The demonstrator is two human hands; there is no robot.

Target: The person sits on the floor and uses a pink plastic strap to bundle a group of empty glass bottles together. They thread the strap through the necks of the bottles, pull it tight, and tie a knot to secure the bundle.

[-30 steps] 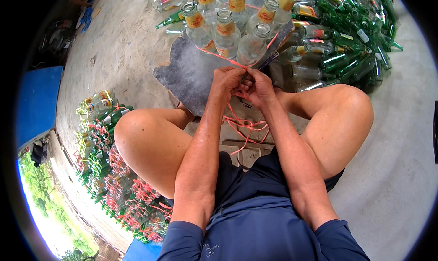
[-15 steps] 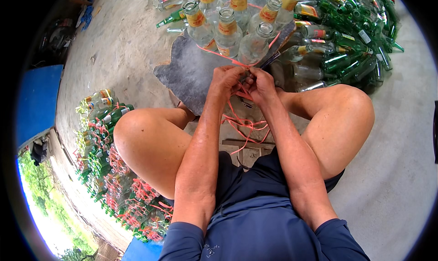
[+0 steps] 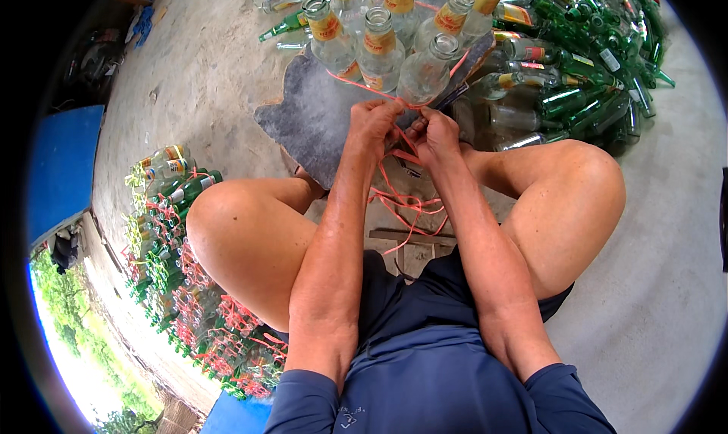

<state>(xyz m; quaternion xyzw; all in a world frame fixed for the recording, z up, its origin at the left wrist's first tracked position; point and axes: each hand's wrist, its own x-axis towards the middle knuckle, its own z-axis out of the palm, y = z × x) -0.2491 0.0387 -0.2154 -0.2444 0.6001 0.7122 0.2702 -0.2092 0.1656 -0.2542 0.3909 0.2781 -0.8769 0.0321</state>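
Note:
Several clear glass bottles (image 3: 379,58) with yellow and red neck labels stand upright in a cluster on a grey slab with a ragged edge (image 3: 307,104). A pink plastic twine (image 3: 362,86) runs around the cluster and comes together at its near side. There my left hand (image 3: 374,122) pinches the twine with closed fingers. Close beside it, my right hand (image 3: 436,133) is also closed on the twine. Loose lengths of the twine hang below both hands between my legs. My fingers hide the crossing of the strands.
A heap of green and clear bottles (image 3: 576,78) lies at the far right, close to the slab. To my left stand bundles of bottles (image 3: 178,244) tied with pink and yellow twine. A blue panel (image 3: 64,172) is at the far left. My knees flank the slab's near side.
Both hands have shifted slightly away from me and a little apart, drawing the twine closer against the nearest bottle. The bottles stay upright.

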